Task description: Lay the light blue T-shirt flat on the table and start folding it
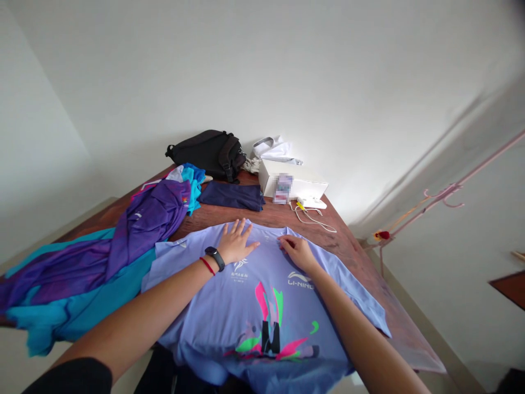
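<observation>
A light purple T-shirt (pixel 262 306) with a colourful print lies spread flat on the brown wooden table (pixel 348 241), its collar towards the far side. My left hand (pixel 235 241) rests flat on the shirt near the collar, fingers stretched out. A black band and a red string are on that wrist. My right hand (pixel 296 249) lies on the shirt just right of the collar, with its fingers curled and pinching the fabric at the neckline.
A pile of purple and teal shirts (pixel 102 257) covers the table's left side. A folded navy garment (pixel 232 195), a black bag (pixel 209 152), a white box (pixel 291 180) and a white charger with cable (pixel 314 210) sit at the far end. A pink hanger (pixel 445 196) hangs at the right.
</observation>
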